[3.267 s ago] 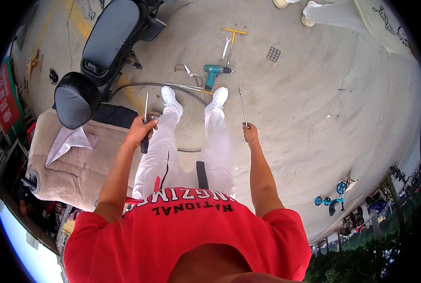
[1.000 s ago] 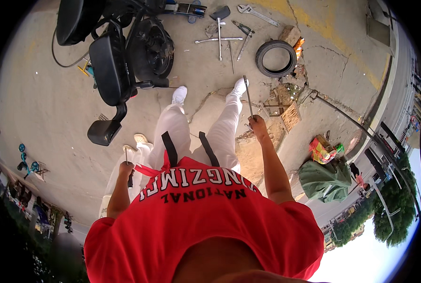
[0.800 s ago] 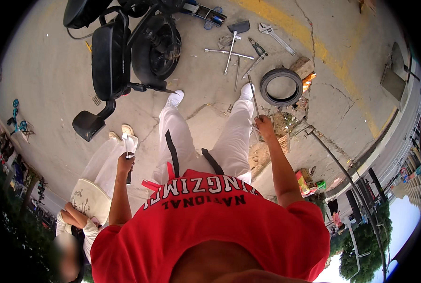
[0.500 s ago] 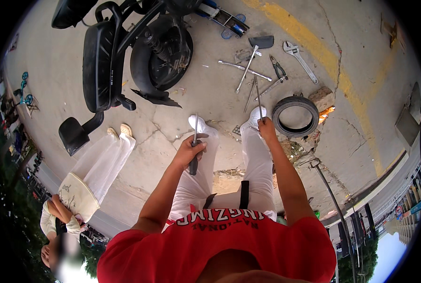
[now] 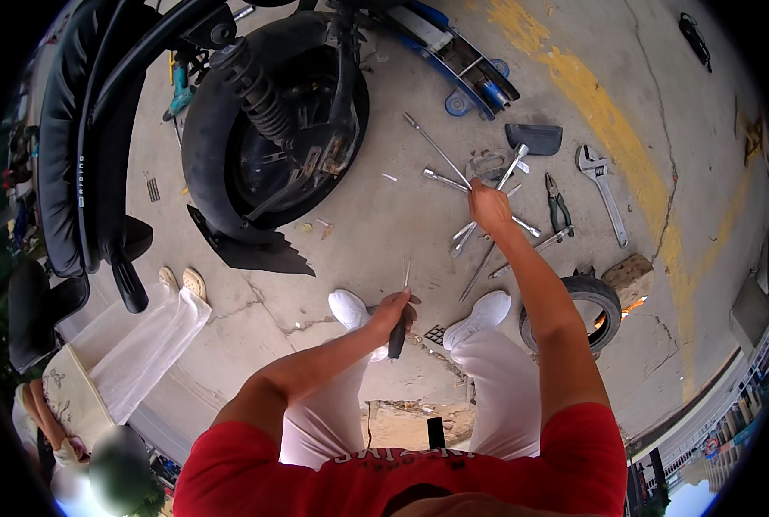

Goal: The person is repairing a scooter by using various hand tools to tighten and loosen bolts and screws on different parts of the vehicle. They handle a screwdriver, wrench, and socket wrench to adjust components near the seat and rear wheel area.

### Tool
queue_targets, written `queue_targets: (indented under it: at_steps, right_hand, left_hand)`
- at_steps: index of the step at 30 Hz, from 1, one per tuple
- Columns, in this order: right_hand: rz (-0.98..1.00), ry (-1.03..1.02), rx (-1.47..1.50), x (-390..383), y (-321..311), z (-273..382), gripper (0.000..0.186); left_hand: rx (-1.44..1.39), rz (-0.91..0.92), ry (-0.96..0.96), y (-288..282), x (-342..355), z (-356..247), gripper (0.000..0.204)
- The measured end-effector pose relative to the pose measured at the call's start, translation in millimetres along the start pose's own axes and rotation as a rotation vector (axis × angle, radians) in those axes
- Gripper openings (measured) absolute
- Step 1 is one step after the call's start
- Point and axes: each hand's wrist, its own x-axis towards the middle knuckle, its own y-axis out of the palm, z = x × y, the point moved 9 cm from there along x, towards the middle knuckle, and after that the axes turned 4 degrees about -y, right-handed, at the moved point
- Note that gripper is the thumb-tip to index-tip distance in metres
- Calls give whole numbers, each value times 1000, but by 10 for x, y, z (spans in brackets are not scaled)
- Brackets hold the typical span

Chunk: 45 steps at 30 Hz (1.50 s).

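My left hand [image 5: 395, 312] is closed around a screwdriver [image 5: 396, 340] with a dark handle, its thin metal shaft pointing away from me. Farther out and to the right, my right hand [image 5: 490, 208] grips a thin metal rod [image 5: 436, 148] that slants up to the left. That hand is over a cross-shaped lug wrench [image 5: 523, 159] lying on the ground and hides its middle. Close by lie another thin rod [image 5: 477, 271], pliers [image 5: 557, 207] and a large adjustable wrench [image 5: 606, 194].
A black two-wheeler with its wheel [image 5: 203, 129] stands at the upper left. A blue floor jack [image 5: 479, 77] is beyond the tools. A loose tyre [image 5: 613, 297] rests by a stone block [image 5: 629, 278] at right. Another person [image 5: 134, 362] in pale clothes is at left.
My right hand has reached forward over the lug wrench, with its rod swung to the left. My left hand has moved right with the screwdriver. The view has shifted toward the two-wheeler and tools.
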Motion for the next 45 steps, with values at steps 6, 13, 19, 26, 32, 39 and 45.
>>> queue_targets:
  at_steps: [6,13,19,26,32,39,45]
  right_hand:
    - [88,-18,18,476,302,-56,17]
    - [193,-159,92,823,564,13,20]
    - [293,-150,-82,1058,443,35,26]
    - [172,-124,-165,972,473,-201,25]
    - [-49,-342,-226,892,210,-87,24]
    - [617,97,731,-759,594,219,45]
    - [441,481,1017,-1377,659,-450,27]
  left_hand:
    - [13,38,105,-204,885,-652,38]
    - [34,70,372,56,1465,-1554,36]
    - [47,12,473,128,1331,-1869,37]
    - [-27,-144,402,-366,1690,-1581,35]
    - [-35,-361,350,-687,1916,-1193,34]
    - [-442,46,357,451,1765,-1057,32]
    - [483,-160,557,755,1657,-1330,32]
